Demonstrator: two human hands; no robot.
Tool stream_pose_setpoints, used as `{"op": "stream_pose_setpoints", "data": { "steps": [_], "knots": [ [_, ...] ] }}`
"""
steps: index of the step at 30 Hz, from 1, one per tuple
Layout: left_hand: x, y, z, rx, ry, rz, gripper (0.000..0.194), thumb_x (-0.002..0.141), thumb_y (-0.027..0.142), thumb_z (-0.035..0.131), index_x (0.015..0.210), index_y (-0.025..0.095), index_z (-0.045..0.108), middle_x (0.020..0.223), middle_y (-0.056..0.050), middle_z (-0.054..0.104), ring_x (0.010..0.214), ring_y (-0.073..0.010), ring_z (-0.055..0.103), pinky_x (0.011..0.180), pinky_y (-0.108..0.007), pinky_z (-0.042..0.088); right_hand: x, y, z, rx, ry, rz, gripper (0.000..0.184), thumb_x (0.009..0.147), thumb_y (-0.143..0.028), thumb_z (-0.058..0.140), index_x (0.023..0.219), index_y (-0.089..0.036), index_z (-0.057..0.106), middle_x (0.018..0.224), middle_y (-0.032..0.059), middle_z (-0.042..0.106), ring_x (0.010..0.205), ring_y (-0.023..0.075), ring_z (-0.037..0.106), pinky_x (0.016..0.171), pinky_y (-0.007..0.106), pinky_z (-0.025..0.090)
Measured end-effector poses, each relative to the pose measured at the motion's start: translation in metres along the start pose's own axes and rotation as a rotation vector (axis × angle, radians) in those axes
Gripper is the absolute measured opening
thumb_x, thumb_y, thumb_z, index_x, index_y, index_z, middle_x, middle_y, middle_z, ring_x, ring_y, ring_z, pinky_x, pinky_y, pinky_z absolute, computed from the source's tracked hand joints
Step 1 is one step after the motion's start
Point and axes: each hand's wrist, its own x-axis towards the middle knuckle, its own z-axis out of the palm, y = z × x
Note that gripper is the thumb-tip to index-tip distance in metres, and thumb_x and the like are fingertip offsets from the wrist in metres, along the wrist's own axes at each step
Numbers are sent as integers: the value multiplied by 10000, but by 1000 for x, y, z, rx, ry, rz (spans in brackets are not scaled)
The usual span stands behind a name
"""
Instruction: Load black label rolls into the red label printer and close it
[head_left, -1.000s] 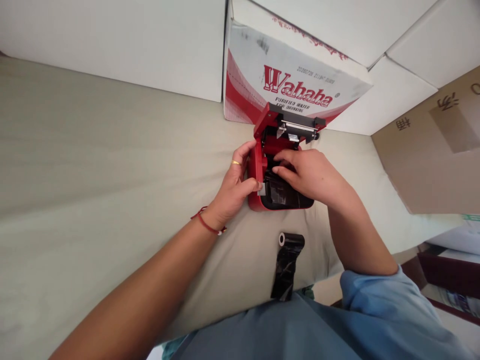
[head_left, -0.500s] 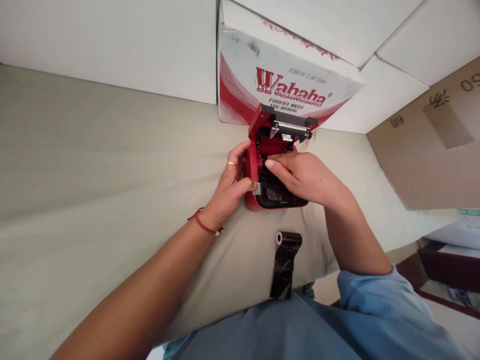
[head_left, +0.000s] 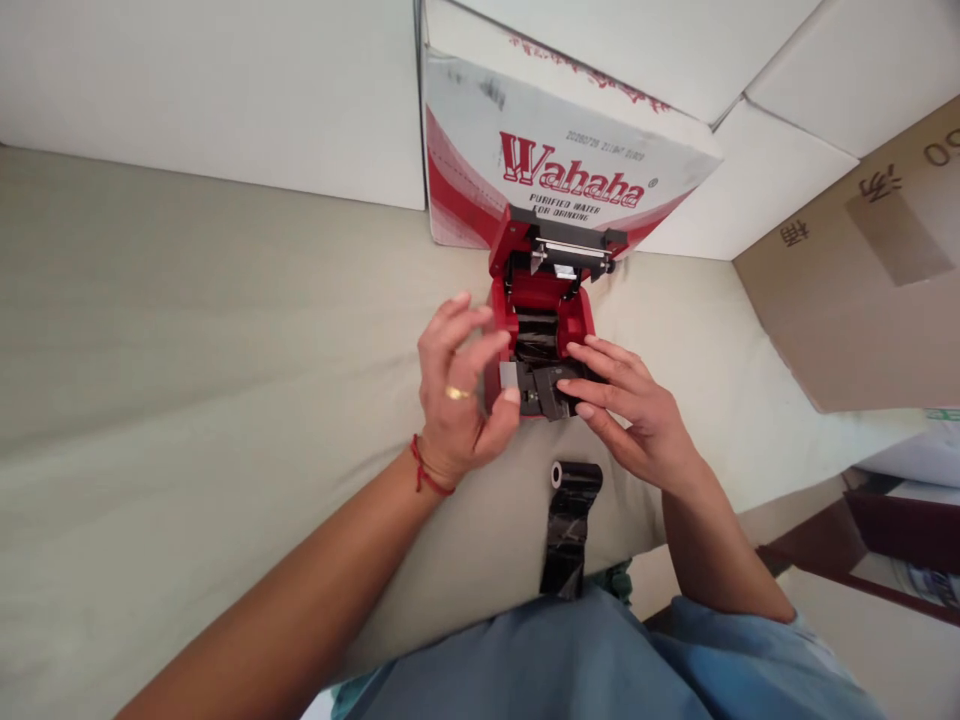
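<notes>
A red label printer (head_left: 582,312) stands with its lid (head_left: 574,240) raised. Inside it sits a roll of black ribbon (head_left: 537,332), and a strip of black film lies over the dark front part. My left hand (head_left: 466,385), a gold ring on one finger, is at the printer's left side with fingers apart and slightly blurred. On the right, my right hand (head_left: 626,405) has its fingers spread, the tips on or just over the black film at the front. Nearer to me, a second black roll (head_left: 581,478) lies on the cloth with its tail unrolled toward my body.
A white and red Wahaha water carton (head_left: 577,140) stands right behind the raised lid. White boxes or panels line the back. A brown cardboard box (head_left: 862,270) is at the right. Pale cloth (head_left: 225,320) covers the surface. Dark red shelving (head_left: 892,530) shows at lower right.
My right hand has drawn back out of the printer to its front right, uncovering the black roll inside. My left hand has let go of the printer's side and shifted nearer to me.
</notes>
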Motion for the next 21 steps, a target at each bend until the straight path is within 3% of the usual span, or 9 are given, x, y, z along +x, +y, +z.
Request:
{"op": "stream_pose_setpoints", "data": {
  "steps": [3,8,14,18,21],
  "knots": [
    [-8,15,-1,59,-65,165,510,952,395,678,1462,393,654,1434,-51,732,1506,-339,648,1362,-626,407,-2,-1,7,12,8,77,314,1120,-336,656,1374,-381,836,1638,51,721,1622,302,588,1321,629,533],
    [-14,27,3,107,-119,196,428,910,224,674,1305,382,724,1182,7,840,1325,-282,774,1404,-615,353,1,-3,2,53,23,96,307,1122,-382,647,1360,-372,841,1646,58,716,1603,310,605,1336,618,505],
    [-9,22,4,150,-66,259,354,886,172,697,1199,326,760,1156,-12,832,1305,-258,772,1359,-566,445,42,32,-10,61,424,312,507,1211,-533,396,1594,-346,671,1694,91,663,1617,303,591,1311,579,524],
    [-12,20,4,147,-76,263,424,864,156,711,1241,344,756,1169,-18,829,1305,-272,774,1355,-609,446,86,57,-5,12,359,425,616,1221,-589,266,1728,-353,524,1681,75,675,1626,287,582,1318,571,511],
    [-15,19,5,136,-98,235,475,860,169,716,1285,379,746,1180,-13,826,1302,-286,775,1372,-655,416,99,57,-1,11,291,425,662,1222,-591,188,1678,-339,597,1554,57,766,1565,290,643,1309,577,524]
  ]
}}
